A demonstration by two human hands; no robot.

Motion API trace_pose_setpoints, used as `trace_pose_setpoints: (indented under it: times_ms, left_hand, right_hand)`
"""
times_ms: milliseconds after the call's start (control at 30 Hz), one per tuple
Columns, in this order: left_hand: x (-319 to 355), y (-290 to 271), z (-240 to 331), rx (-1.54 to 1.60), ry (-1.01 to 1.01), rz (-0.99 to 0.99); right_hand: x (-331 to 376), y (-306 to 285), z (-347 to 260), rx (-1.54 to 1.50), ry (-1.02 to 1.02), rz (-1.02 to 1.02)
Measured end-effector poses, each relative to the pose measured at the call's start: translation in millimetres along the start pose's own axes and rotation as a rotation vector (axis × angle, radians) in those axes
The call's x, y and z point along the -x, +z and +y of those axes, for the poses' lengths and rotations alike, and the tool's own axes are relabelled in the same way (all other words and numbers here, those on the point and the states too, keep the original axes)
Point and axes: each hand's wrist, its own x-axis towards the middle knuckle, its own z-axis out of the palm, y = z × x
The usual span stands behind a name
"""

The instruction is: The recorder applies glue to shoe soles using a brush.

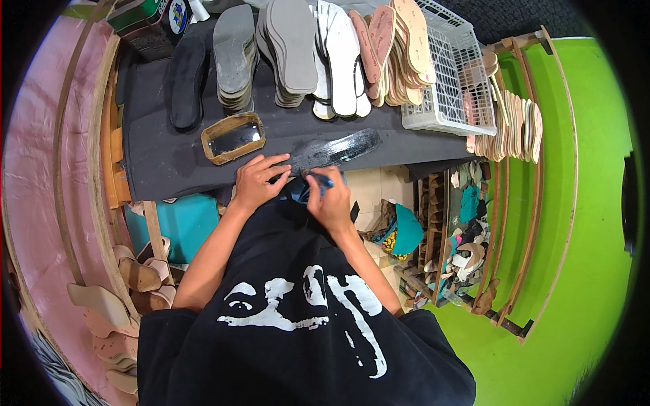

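A dark, elongated shoe sole piece (347,148) lies slantwise near the table's front edge, its surface glossy and wet-looking toward the far right end. My left hand (260,181) rests at the sole's near left end, with its fingers stretched out and the thumb apart. Over that same end, my right hand (330,197) is closed in a pinch, and what sits between its fingertips is too small to name. Something blue (317,188) shows beneath the right hand. Left of the sole stands a brown-rimmed open container (234,139) with dark, shiny contents.
Stacks of grey insoles (290,47), white insoles (340,61) and pinkish insoles (410,47) line the table's back. A black sole (187,81) lies at the left, near a tin (145,30). At right is a white plastic crate (452,101); cluttered shelves (467,237) stand below.
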Motion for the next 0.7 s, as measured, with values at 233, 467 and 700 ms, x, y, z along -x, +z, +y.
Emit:
trace_pose_setpoints:
  times_ms: [233,467,700]
  left_hand:
    - [-0.5,0.7,0.6,0.010,-0.010,0.003]
    - [0.8,-6.0,0.8,0.029,0.019,-0.015]
    - [9.5,-10.4,-3.4,0.100,-0.086,0.020]
  right_hand:
    - [0.0,-29.3,21.7,0.072,0.080,0.132]
    - [-7.2,5.1,-2.0,0.026,-0.111,-0.066]
    - [-9.7,-3.4,1.8,0.065,-0.051,-0.026]
